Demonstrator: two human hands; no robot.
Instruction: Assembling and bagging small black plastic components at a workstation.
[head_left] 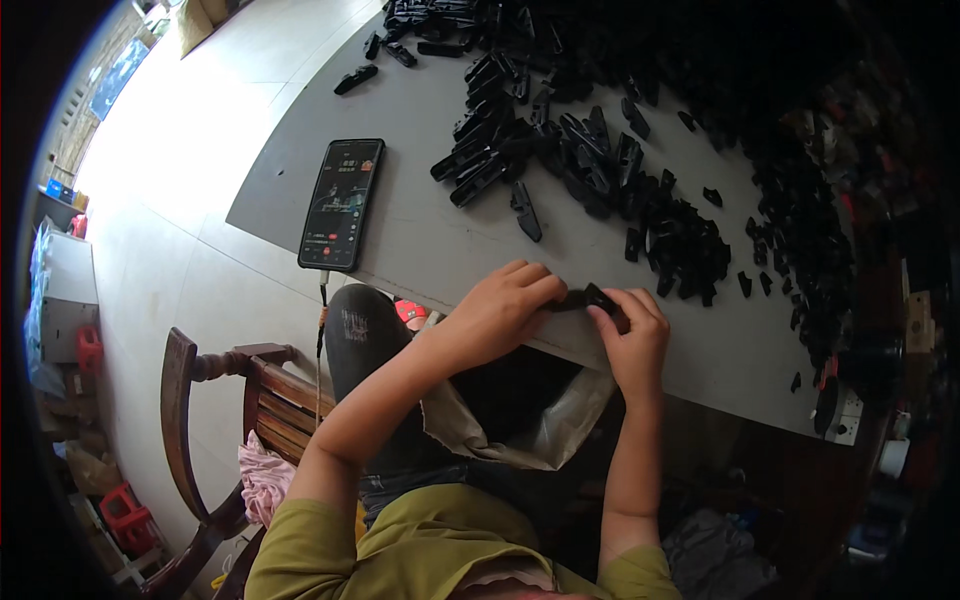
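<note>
At the near edge of the table, my left hand (505, 308) is closed, its fingers gripping the left end of a small black plastic part (570, 301). My right hand (637, 335) pinches the part's other end between thumb and fingers. Whether it is one piece or two joined is hard to tell. Below both hands an open beige sack (560, 432) sits at my lap, its inside dark. Just beyond the hands lie a single long black part (525, 212), a pile of long black plastic parts (485, 150) and a heap of smaller black pieces (685, 250).
A phone (341, 205) with a lit screen lies at the table's left edge, a cable (322, 320) hanging from it. A wooden chair (200, 430) with pink cloth (265, 478) stands at left. Scissors-like black handles (827, 395) and a white power strip (848, 418) lie far right.
</note>
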